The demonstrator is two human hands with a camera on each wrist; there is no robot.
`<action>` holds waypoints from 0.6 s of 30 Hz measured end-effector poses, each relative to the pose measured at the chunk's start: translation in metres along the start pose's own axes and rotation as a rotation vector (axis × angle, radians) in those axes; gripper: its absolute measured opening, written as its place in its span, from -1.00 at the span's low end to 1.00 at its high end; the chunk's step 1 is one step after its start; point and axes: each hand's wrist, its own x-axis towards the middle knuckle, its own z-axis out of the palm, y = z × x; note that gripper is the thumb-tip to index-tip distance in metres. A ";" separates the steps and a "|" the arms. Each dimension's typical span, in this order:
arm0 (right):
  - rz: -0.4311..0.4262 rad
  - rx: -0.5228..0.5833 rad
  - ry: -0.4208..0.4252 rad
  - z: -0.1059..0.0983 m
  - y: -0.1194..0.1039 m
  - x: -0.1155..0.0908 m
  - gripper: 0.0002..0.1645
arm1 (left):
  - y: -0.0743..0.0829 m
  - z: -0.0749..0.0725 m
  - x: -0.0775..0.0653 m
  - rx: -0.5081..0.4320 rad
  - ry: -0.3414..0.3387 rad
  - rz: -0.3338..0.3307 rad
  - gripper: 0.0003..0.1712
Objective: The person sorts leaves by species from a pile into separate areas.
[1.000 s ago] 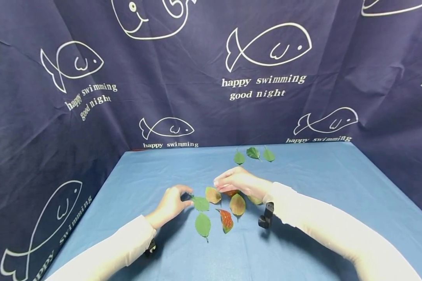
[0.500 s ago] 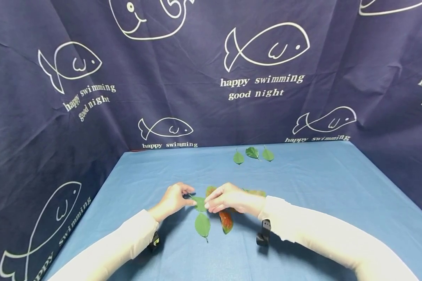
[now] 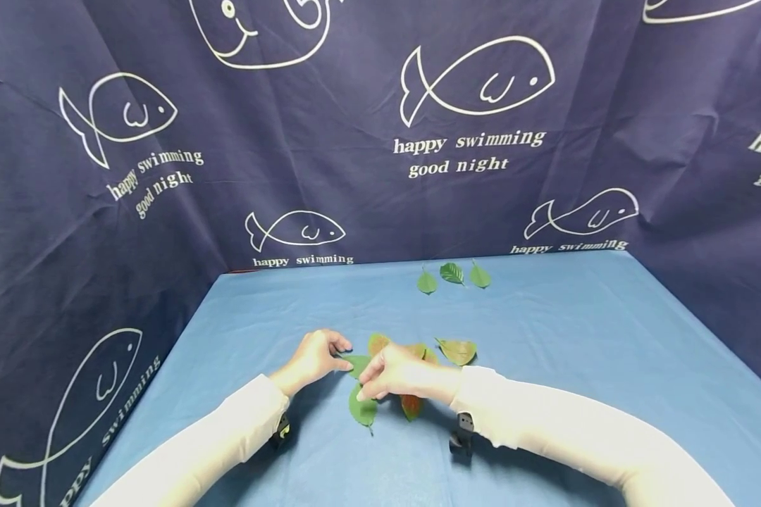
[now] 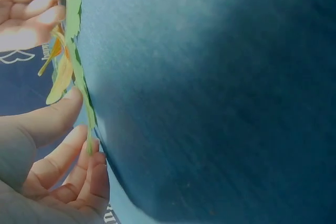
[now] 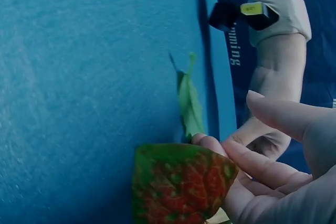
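Observation:
On the blue cloth my left hand (image 3: 312, 360) is beside the upper green leaf (image 3: 355, 365). In the left wrist view its thumb touches the leaf's edge, and the relaxed fingers lie by the stem (image 4: 90, 142). My right hand (image 3: 394, 373) reaches over the cluster, its fingertips at the lower green leaf (image 3: 361, 412). Its thumb stands apart from the fingers in the right wrist view, near that green leaf (image 5: 189, 103). A red and green leaf (image 5: 178, 182) lies closest to that camera. The right hand partly covers the yellow-brown leaves (image 3: 377, 343).
A yellow-green leaf (image 3: 459, 351) lies right of the cluster. Three green leaves form a row at the back, one of them the middle striped leaf (image 3: 452, 273). A dark blue fish-print curtain (image 3: 368, 190) stands behind and beside the blue-covered table (image 3: 564, 317).
My right hand has moved down and left from the yellow-brown leaves, past the upper green leaf, to the lower green leaf. The left hand stays beside the upper leaf.

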 end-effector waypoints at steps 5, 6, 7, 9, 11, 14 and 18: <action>0.010 -0.073 0.030 0.004 0.000 0.000 -0.67 | -0.001 -0.003 0.002 -0.021 0.003 -0.009 -0.80; 0.006 -0.095 0.033 0.005 0.000 0.000 -0.67 | -0.001 -0.004 0.002 -0.026 0.007 -0.011 -0.82; 0.004 -0.120 0.037 0.006 0.000 0.000 -0.68 | -0.001 -0.004 0.003 -0.032 0.007 -0.015 -0.83; -0.007 -0.176 0.049 0.010 0.000 -0.001 -0.70 | -0.001 -0.005 0.003 -0.044 0.007 -0.027 -0.85; -0.020 -0.233 0.062 0.013 0.000 -0.002 -0.72 | -0.001 -0.005 0.004 -0.055 -0.002 -0.051 -0.86; -0.048 -0.328 0.084 0.017 0.000 -0.003 -0.73 | 0.000 -0.004 0.003 -0.065 -0.007 -0.073 -0.86; -0.072 -0.421 0.093 0.022 -0.002 -0.003 -0.71 | 0.001 -0.004 0.002 -0.069 -0.010 -0.076 -0.88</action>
